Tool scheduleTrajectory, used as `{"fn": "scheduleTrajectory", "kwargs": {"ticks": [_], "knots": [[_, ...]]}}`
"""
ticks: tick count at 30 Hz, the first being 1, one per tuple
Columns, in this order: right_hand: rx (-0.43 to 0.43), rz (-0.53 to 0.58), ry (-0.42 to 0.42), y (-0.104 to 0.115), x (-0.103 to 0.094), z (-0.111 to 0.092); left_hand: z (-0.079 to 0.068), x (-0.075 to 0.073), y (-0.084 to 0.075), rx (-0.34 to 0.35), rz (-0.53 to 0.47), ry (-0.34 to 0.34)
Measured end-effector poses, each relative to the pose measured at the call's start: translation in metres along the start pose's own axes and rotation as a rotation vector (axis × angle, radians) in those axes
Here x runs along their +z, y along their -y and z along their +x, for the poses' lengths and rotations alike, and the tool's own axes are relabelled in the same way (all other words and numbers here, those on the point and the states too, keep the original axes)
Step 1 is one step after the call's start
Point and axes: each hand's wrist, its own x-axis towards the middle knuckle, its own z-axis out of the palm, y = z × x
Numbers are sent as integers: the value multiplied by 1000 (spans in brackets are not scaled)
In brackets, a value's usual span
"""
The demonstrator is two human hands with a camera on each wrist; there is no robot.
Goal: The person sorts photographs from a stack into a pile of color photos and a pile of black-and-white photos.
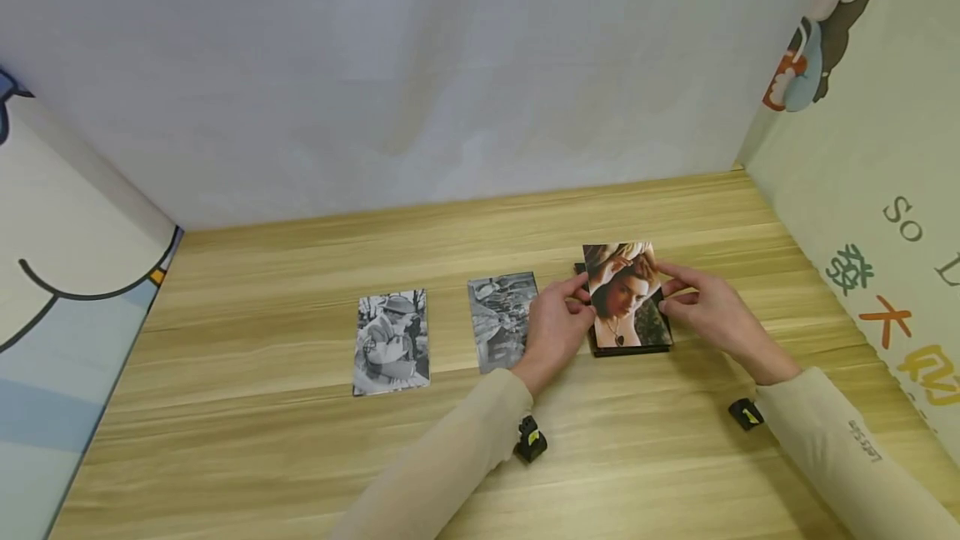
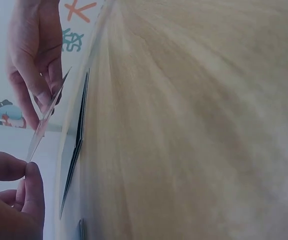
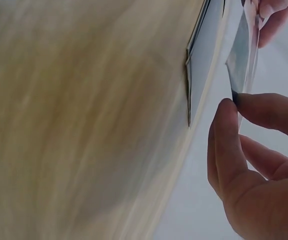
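Observation:
A colour photo card [image 1: 621,298] with a person's portrait is held up between both hands, above a dark-edged stack of cards [image 1: 633,351] on the table. My left hand [image 1: 557,319] pinches its left edge between thumb and fingertips. At the opposite edge my right hand [image 1: 708,307] pinches it the same way. Both wrist views show the photo card [image 2: 44,125] tilted and apart from the stack [image 3: 190,75] below. Beside the left hand lies a black-and-white photo card [image 1: 498,319] of a crowd, its right part hidden by that hand.
Farther left on the wooden table [image 1: 262,440] lies another black-and-white photo card [image 1: 392,342] showing a person in a hat. A pale curtain-like wall [image 1: 450,90] rises behind the table. The printed right wall [image 1: 840,190] stands close beyond the right arm.

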Motion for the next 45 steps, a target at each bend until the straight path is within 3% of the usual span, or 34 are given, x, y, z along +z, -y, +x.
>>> {"fn": "scheduleTrajectory", "kwargs": {"ticks": [11,21,45], "knots": [[-19,-47,7,-2,3,5,3,0,3,9,39,12],[6,-48,31,-3,5,8,6,-2,6,39,136,36],[-19,-117,39,-4,5,12,11,-1,9,15,207,74]]}}
